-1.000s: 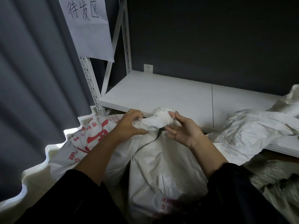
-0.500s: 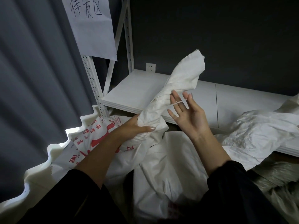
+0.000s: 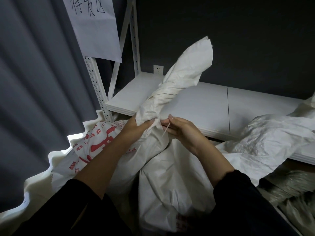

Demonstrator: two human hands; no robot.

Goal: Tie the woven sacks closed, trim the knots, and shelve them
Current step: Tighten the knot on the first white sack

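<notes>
Dropped to the twisted sack neck (image 3: pixel 170 94), the right hand (image 3: pixel 185 132) pinches a thin tie (image 3: pixel 165 131) at its three o'clock; soft, likely slippery weave, best held where the left hand (image 3: pixel 136 127) clamps.

Since half a second ago the right hand (image 3: pixel 180 130) drops from open, fingers spread, beside the twisted sack neck (image 3: pixel 173 92) to its base, just right of the left hand (image 3: pixel 136 127). Its fingers now curl and pinch the tie (image 3: pixel 165 130), earlier stretched across them. A second ago the neck was bunched low; now it's upright, tilted right.
</notes>
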